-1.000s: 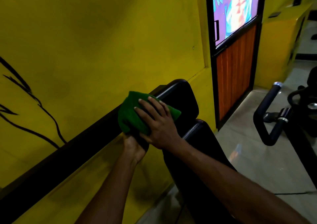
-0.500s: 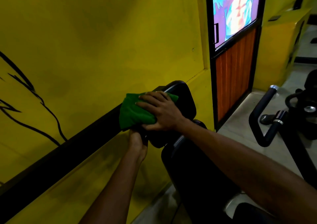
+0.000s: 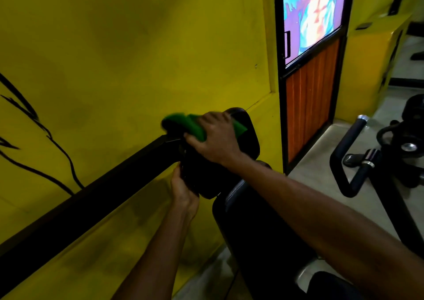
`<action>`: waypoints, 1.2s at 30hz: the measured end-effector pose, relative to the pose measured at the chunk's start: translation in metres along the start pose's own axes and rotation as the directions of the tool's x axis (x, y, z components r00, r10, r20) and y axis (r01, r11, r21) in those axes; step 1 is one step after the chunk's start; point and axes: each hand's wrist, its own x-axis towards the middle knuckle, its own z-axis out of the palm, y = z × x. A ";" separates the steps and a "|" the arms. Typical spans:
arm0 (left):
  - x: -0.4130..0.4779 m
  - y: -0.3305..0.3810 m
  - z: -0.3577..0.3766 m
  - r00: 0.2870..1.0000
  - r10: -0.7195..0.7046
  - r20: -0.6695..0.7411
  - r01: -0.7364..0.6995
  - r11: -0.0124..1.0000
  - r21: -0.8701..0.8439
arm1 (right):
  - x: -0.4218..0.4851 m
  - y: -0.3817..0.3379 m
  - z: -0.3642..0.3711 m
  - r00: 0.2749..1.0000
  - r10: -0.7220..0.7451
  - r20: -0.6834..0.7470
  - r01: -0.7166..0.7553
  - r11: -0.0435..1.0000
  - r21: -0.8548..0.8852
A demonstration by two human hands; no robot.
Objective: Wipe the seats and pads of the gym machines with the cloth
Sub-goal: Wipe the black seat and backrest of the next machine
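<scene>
A green cloth (image 3: 183,123) lies over the top edge of a black head pad (image 3: 249,136) that stands close to the yellow wall. My right hand (image 3: 215,139) presses the cloth down on the pad's top, fingers curled over it. Below, my left hand (image 3: 183,186) grips the pad's lower left edge. A longer black back pad (image 3: 250,228) runs down from under the head pad toward me, partly hidden by my right forearm.
A yellow wall (image 3: 137,58) with a black rail (image 3: 91,194) is at the left. A door (image 3: 309,93) with an orange lower panel is behind the pad. An exercise bike's black handlebar (image 3: 351,162) stands at the right on the grey floor.
My right hand has slid the cloth up from the pad's front face onto its top edge. My left hand stays gripping the pad's lower edge.
</scene>
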 end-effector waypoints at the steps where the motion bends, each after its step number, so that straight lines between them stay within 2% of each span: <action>1: 0.001 0.000 -0.004 1.000 -0.003 0.005 0.003 0.999 -0.040 | -0.011 -0.016 0.007 0.995 -0.095 0.011 0.095 0.995 0.011; 3: 0.002 -0.001 -0.014 0.999 -0.042 0.008 0.043 0.988 -0.146 | -0.031 -0.038 0.020 0.971 -0.238 0.017 0.238 0.971 0.004; 4: 0.003 -0.001 -0.020 0.998 -0.067 0.011 0.067 0.977 -0.201 | -0.039 -0.043 0.026 0.965 -0.261 -0.011 0.261 0.965 0.001; 8: 0.000 -0.001 -0.027 0.991 -0.117 0.059 0.130 0.925 -0.358 | -0.076 -0.036 0.036 0.961 -0.222 -0.162 0.239 0.967 0.091; 10: 0.000 -0.004 -0.028 0.994 -0.107 0.027 0.110 0.922 -0.372 | -0.105 -0.029 0.044 0.974 -0.171 -0.150 0.190 0.974 0.123; 12: 0.000 -0.005 -0.029 0.994 -0.109 0.006 0.105 0.935 -0.339 | -0.135 -0.018 0.056 0.992 -0.067 -0.111 0.080 0.990 0.117; 15: 0.002 0.000 -0.027 0.983 -0.185 -0.002 0.179 0.954 -0.239 | -0.167 0.005 0.067 0.993 0.100 -0.068 -0.088 0.984 0.156; 18: 0.007 0.001 -0.024 0.983 -0.184 -0.023 0.179 0.974 -0.138 | -0.162 0.018 0.056 0.981 0.194 -0.023 -0.184 0.956 0.229; 21: 0.011 -0.005 -0.021 0.989 -0.144 -0.047 0.139 0.986 -0.096 | -0.132 0.031 0.032 0.891 0.454 0.011 -0.415 0.803 0.428; 22: 0.013 -0.009 -0.022 0.989 -0.133 -0.060 0.127 0.988 -0.093 | -0.123 0.038 0.028 0.863 0.505 0.004 -0.449 0.763 0.464; 25: 0.011 -0.013 -0.019 0.994 -0.096 -0.043 0.091 0.992 -0.089 | -0.114 0.059 0.034 0.830 0.557 -0.022 -0.490 0.750 0.444; 26: 0.009 -0.012 -0.018 0.996 -0.091 -0.017 0.089 0.992 -0.095 | -0.108 0.066 0.034 0.799 0.602 -0.012 -0.532 0.715 0.454; 28: 0.006 -0.011 -0.016 0.996 -0.082 0.020 0.084 0.992 -0.095 | -0.089 0.077 0.035 0.654 0.755 0.049 -0.665 0.543 0.513; 30: 0.006 -0.013 -0.016 0.998 -0.055 -0.012 0.054 0.997 -0.050 | -0.070 0.079 0.031 0.481 0.871 0.098 -0.760 0.359 0.542; 31: 0.007 -0.015 -0.015 0.998 -0.046 -0.031 0.045 0.998 -0.033 | -0.067 0.072 0.033 0.442 0.892 0.095 -0.773 0.325 0.545; 32: 0.007 -0.016 -0.012 0.998 -0.041 -0.039 0.040 0.999 -0.031 | -0.070 0.060 0.035 0.453 0.889 0.066 -0.769 0.351 0.535; 33: 0.007 -0.018 -0.009 0.998 -0.039 -0.046 0.038 0.999 -0.033 | -0.080 0.043 0.038 0.512 0.859 0.029 -0.744 0.426 0.515; 35: 0.005 -0.018 -0.003 0.997 -0.037 -0.064 0.034 0.998 -0.052 | -0.107 0.019 0.046 0.678 0.735 -0.002 -0.645 0.597 0.478; 36: 0.005 -0.017 -0.003 0.997 -0.036 -0.069 0.032 0.998 -0.060 | -0.117 0.020 0.049 0.719 0.694 0.033 -0.616 0.615 0.493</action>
